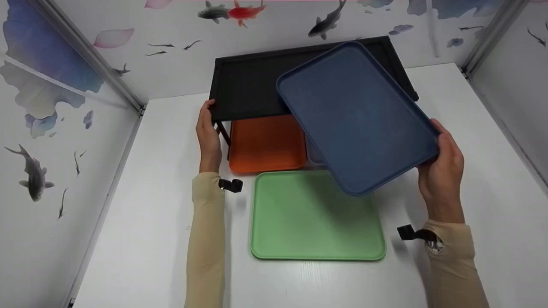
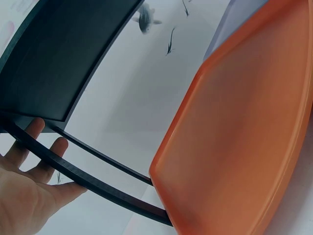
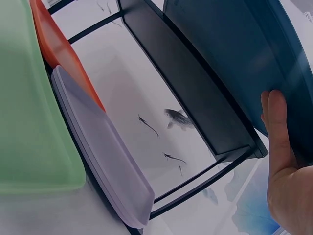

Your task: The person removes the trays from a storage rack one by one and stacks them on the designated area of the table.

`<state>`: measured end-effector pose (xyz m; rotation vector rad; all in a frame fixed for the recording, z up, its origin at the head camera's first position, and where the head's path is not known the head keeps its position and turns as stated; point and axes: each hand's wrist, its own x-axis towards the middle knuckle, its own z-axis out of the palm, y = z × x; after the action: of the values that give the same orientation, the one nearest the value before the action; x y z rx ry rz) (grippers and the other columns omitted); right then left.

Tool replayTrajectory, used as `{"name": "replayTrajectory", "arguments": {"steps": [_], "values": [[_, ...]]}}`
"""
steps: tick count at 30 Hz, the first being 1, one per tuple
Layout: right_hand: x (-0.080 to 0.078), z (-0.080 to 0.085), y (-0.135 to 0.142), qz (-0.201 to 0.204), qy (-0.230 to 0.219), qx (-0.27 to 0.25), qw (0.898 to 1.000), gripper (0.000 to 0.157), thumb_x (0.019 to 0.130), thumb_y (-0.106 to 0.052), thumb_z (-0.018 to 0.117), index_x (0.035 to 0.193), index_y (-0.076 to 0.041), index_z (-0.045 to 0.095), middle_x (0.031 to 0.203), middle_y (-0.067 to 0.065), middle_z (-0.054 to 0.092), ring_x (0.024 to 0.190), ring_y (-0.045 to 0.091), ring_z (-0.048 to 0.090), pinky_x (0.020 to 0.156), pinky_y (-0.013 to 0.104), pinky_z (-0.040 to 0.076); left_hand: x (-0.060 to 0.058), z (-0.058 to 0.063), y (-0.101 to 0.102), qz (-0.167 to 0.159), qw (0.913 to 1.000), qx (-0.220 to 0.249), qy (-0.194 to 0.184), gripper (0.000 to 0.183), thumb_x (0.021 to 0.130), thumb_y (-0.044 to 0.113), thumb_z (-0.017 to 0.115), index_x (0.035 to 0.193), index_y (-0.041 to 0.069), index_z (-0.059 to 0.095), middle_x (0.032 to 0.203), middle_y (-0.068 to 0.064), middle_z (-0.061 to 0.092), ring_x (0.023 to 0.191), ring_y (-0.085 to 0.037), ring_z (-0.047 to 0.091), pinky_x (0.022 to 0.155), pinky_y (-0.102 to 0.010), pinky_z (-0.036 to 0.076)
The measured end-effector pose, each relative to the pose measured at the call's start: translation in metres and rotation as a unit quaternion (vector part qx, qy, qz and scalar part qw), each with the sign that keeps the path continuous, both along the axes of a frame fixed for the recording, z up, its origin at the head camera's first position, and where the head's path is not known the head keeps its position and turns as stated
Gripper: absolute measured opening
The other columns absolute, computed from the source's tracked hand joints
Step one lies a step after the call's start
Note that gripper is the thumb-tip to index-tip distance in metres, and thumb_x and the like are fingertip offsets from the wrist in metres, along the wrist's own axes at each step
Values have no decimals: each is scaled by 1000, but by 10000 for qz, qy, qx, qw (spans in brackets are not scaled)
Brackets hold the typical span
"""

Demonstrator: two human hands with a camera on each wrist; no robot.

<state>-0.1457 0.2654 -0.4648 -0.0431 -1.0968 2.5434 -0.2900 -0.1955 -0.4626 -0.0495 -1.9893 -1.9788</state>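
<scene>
My right hand (image 1: pixel 445 171) grips a blue tray (image 1: pixel 359 119) by its lower right corner. The tray is held tilted, overlapping the black rack (image 1: pixel 252 87) and the green tray in the head view. Spread fingers of my left hand (image 1: pixel 209 137) touch the rack's left end, by its top corner and black leg (image 2: pixel 107 191). Beneath the rack top lies an orange tray (image 1: pixel 267 145). Beside it sit stacked lilac trays (image 3: pixel 105 147), mostly hidden by the blue tray in the head view. A green tray (image 1: pixel 299 222) lies on the table in front of the rack.
The white table (image 1: pixel 158 239) runs back to a wall (image 1: pixel 171 25) printed with fish and petals. Another printed panel (image 1: pixel 55 141) stands at the left, and a pale wall (image 1: pixel 513 85) closes the right side. Small black cameras (image 1: pixel 231 185) are worn on both wrists.
</scene>
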Motion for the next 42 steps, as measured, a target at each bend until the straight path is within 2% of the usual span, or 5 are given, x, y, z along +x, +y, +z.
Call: {"name": "replayTrajectory", "arguments": {"steps": [8,13,22,31,42], "values": [[0,0,0,-7,3,-111,9999,46,107,-19,53,147,4,49,150,20,46,135,29,54,102,33,51,0,0,0,-11,10000,39,80,46,113,39,30,146,17,52,154,2,47,138,-14,46,117,-48,35],[1,-1,0,42,-7,-228,9997,44,107,-18,54,145,3,52,151,19,45,137,28,51,104,34,49,0,1,1,-16,10000,35,38,45,113,38,30,146,17,52,155,2,47,139,-15,45,117,-48,34],[1,0,-1,96,-51,-131,9999,43,108,-18,51,146,2,52,154,18,43,140,27,49,106,32,48,0,2,1,-18,10000,71,18,44,114,36,29,146,17,52,155,2,46,140,-15,44,119,-48,33],[1,-1,-1,132,-54,-100,9998,44,108,-19,50,147,2,51,155,18,42,141,26,48,107,31,47,1,2,1,-2,10000,-9,41,45,113,37,30,148,16,50,156,1,46,141,-15,44,120,-50,32],[0,-2,-3,102,70,-267,9996,45,106,-16,55,144,8,51,149,20,47,135,27,54,105,31,49,0,0,1,17,10000,-45,76,47,113,40,30,148,17,51,156,0,46,140,-16,44,118,-56,31]]}}
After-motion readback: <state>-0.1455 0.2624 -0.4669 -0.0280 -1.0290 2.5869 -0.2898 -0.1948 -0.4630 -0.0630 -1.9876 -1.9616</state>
